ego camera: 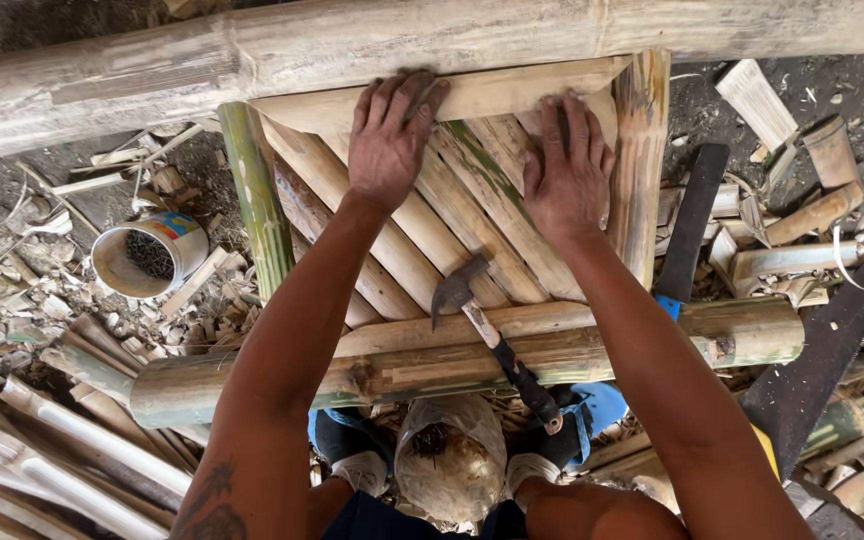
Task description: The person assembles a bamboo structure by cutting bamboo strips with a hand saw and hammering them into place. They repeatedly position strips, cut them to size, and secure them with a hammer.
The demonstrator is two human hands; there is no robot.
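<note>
A square bamboo frame [642, 150] filled with diagonal split bamboo slats [452, 215] lies in front of me. My left hand [390, 135] rests flat on a pale flat strip [492, 95] along the frame's far edge, fingers spread. My right hand [564, 170] presses on the slats just below that strip, fingers apart. Neither hand grips anything. A claw hammer [487, 330] with a dark handle lies on the slats and the near bamboo pole [432, 370], between my forearms.
A thick bamboo pole [252, 60] runs across the top. A tin can of nails [147, 258] lies at the left. A saw [822, 350] and a dark blade [694, 220] lie at the right. Bamboo scraps cover the ground. A plastic bag [450, 455] sits between my feet.
</note>
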